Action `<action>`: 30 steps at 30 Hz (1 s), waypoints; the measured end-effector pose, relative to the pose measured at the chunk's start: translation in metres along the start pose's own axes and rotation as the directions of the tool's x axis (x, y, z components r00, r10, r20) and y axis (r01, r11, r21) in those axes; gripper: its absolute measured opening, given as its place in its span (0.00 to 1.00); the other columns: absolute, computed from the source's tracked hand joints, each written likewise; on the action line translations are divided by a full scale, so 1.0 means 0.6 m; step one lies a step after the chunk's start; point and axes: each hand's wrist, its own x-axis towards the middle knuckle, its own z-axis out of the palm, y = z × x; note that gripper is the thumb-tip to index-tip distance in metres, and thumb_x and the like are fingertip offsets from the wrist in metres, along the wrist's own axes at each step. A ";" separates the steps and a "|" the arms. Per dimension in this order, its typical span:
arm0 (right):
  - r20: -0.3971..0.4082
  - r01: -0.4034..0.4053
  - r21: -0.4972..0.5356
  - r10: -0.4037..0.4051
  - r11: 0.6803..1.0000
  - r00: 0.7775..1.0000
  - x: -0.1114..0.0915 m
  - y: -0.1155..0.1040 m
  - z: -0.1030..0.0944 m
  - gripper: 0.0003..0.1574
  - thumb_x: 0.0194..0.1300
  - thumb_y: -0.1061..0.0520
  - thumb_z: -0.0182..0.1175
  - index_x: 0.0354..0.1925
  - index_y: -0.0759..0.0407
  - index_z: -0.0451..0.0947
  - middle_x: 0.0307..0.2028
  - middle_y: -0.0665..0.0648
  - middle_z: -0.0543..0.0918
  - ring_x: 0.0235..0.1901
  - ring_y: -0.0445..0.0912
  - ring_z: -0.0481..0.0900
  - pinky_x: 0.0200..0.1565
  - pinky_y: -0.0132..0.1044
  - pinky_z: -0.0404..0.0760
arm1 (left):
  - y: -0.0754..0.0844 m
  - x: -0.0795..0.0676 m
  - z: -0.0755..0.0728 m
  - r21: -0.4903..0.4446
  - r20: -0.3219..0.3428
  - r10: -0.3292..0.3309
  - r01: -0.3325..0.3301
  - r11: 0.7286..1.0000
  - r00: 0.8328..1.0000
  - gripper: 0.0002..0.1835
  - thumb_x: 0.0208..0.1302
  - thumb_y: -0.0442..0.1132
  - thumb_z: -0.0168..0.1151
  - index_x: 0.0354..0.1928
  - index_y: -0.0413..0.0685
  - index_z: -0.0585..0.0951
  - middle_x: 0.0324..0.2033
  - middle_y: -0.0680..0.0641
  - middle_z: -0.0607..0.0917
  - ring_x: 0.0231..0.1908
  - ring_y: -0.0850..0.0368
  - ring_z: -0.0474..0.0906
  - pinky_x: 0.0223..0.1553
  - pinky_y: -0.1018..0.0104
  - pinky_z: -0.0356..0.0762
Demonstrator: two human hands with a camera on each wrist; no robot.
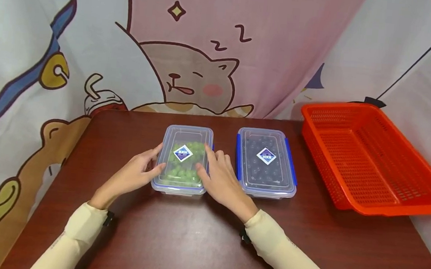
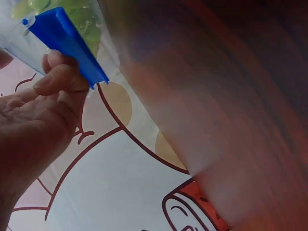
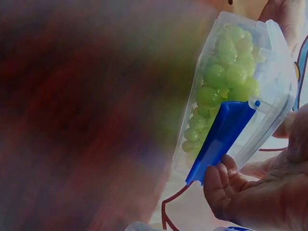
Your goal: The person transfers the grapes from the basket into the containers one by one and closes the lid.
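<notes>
A clear plastic food container (image 1: 189, 133) with green grapes (image 3: 224, 72) inside stands on the table, its lid on. My left hand (image 1: 135, 171) grips its left side, thumb on the lid's edge and fingers curled at a blue side latch (image 2: 65, 43). On the opposite side, my right hand (image 1: 222, 180) has its thumb over the lid and its fingertips at the other blue latch (image 3: 222, 139). Whether either latch is fastened, I cannot tell. Just right of that hand is a second lidded container (image 1: 263, 136) with dark round fruit inside and blue latches along its sides.
An orange-red perforated plastic basket (image 1: 351, 163) stands at the table's right side. The brown table (image 1: 190, 243) runs back to a cartoon-printed curtain (image 1: 278, 37).
</notes>
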 end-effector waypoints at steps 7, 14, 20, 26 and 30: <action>0.000 0.003 -0.035 -0.003 0.999 1.000 0.000 0.002 0.001 0.44 0.85 0.44 0.52 0.87 0.59 0.54 0.57 0.65 0.73 0.56 0.58 0.69 0.57 0.54 0.75 | -0.001 0.000 -0.006 0.018 0.062 -0.046 0.045 0.999 0.997 0.42 0.82 0.45 0.64 0.85 0.31 0.57 0.39 0.47 0.80 0.35 0.55 0.73 0.36 0.63 0.73; 0.054 -0.086 0.079 0.082 0.993 0.995 -0.001 0.004 0.002 0.46 0.86 0.40 0.50 0.89 0.51 0.49 0.69 0.72 0.64 0.68 0.64 0.66 0.64 0.63 0.75 | 0.000 -0.001 -0.003 -0.091 0.085 -0.122 0.130 0.987 0.989 0.41 0.83 0.44 0.62 0.87 0.39 0.55 0.59 0.32 0.76 0.58 0.40 0.78 0.58 0.45 0.78; 0.122 -0.145 0.236 0.118 0.961 0.985 0.003 0.012 -0.003 0.47 0.85 0.38 0.52 0.90 0.45 0.47 0.76 0.78 0.59 0.72 0.69 0.68 0.68 0.70 0.71 | 0.000 0.001 0.000 -0.366 0.152 -0.217 0.259 0.894 0.964 0.43 0.84 0.42 0.61 0.89 0.50 0.49 0.63 0.27 0.77 0.58 0.36 0.80 0.55 0.48 0.83; 0.138 -0.134 0.294 0.096 0.946 0.986 0.003 0.014 -0.007 0.47 0.85 0.40 0.55 0.88 0.49 0.48 0.71 0.81 0.63 0.66 0.68 0.72 0.63 0.69 0.76 | 0.004 0.000 -0.001 -0.387 0.152 -0.240 0.281 0.878 0.959 0.43 0.83 0.40 0.62 0.89 0.49 0.51 0.58 0.28 0.78 0.52 0.41 0.82 0.51 0.53 0.85; 0.137 -0.150 0.309 0.112 0.939 0.984 0.003 0.014 -0.009 0.48 0.84 0.41 0.57 0.88 0.50 0.48 0.70 0.80 0.63 0.62 0.68 0.74 0.60 0.69 0.78 | 0.011 -0.002 -0.001 -0.287 0.123 -0.225 0.252 0.924 0.967 0.42 0.84 0.42 0.61 0.89 0.46 0.52 0.70 0.24 0.74 0.59 0.35 0.82 0.57 0.44 0.85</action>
